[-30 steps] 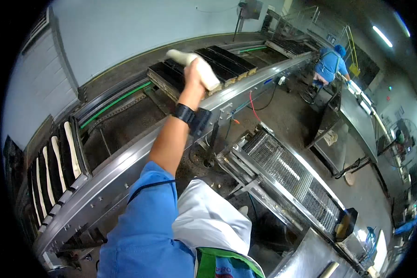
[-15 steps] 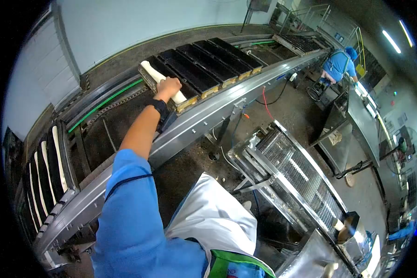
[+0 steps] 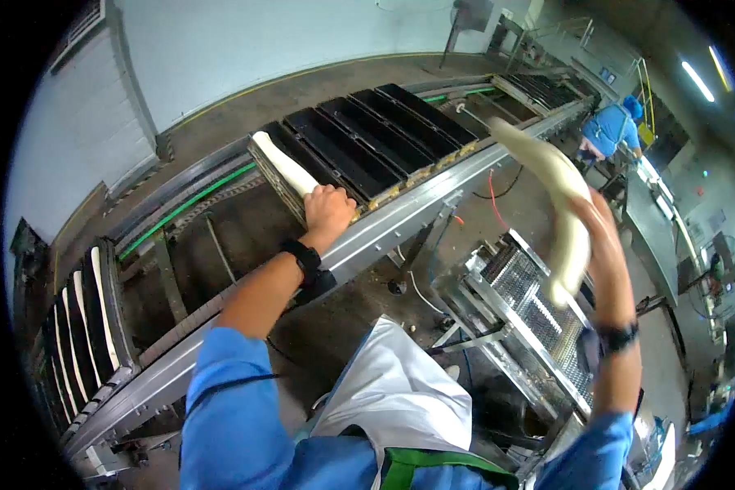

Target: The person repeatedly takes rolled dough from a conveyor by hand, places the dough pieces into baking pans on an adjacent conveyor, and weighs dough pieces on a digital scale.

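**First:** Nearest items on your side?
**Second:** One white apron (image 3: 404,384), yours, between two blue sleeves (image 3: 237,416).

**First:** Your right hand?
**Second:** Right hand (image 3: 596,229), dark band at the wrist: grasping a raised dough length (image 3: 562,184), pale, long, bent, held in the air well apart from the pans. Your fingers are wrapped at its middle, partly hidden and blurred.

**First:** Your left hand?
**Second:** Left hand (image 3: 331,214), also banded: fingers curled over the near end of a laid dough length (image 3: 282,161). Whether they pinch or merely press, I cannot tell.

**First:** Where does that one lie?
**Second:** Lengthwise in the leftmost trough of your black pan set (image 3: 343,151). The troughs to its right show dark, bare bottoms.

**First:** Supports?
**Second:** One metal conveyor rail (image 3: 433,198) along the pan set's near edge; one metal mesh belt (image 3: 510,282), below your raised dough.

**First:** Farther off?
**Second:** To your left, a second pan set (image 3: 118,314) bearing four visible dough strips (image 3: 105,306). Upper right, one person (image 3: 608,131) in blue, beside a metal table (image 3: 649,233). Across the conveyor, one pale wall (image 3: 286,49).
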`<action>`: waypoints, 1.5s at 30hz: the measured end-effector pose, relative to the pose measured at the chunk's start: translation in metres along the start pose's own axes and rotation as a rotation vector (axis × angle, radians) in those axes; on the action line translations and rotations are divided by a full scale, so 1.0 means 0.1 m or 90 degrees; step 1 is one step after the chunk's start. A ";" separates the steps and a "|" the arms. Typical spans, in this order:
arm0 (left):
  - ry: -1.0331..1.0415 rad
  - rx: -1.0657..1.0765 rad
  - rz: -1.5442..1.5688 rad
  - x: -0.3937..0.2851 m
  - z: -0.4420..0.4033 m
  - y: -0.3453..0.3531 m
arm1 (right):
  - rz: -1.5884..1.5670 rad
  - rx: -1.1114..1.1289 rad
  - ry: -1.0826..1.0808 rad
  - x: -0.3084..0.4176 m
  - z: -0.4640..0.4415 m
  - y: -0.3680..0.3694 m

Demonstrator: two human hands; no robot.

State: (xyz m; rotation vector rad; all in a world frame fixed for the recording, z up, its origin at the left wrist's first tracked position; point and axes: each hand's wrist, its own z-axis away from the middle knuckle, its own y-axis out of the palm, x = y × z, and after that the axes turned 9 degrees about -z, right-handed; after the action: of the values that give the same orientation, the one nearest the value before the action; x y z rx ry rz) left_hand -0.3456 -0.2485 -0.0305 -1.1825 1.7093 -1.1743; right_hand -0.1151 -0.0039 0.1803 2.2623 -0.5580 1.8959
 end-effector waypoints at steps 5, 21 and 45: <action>-0.003 -0.095 0.020 0.05 0.07 0.16 | -0.036 0.301 0.001 -0.57 -1.35 1.20; 0.031 -0.134 0.068 0.05 0.03 0.26 | 0.903 0.067 0.467 -2.32 0.67 -1.66; 0.232 -0.168 0.067 -0.43 -0.29 0.33 | 0.326 -0.293 -0.092 0.61 -0.33 -1.56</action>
State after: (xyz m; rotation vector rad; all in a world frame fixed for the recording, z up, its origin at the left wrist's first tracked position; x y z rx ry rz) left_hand -0.3678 -0.1943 -0.0500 -1.0596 2.2289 -1.1791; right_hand -0.0799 0.1392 0.2661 2.0788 -1.5377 1.5519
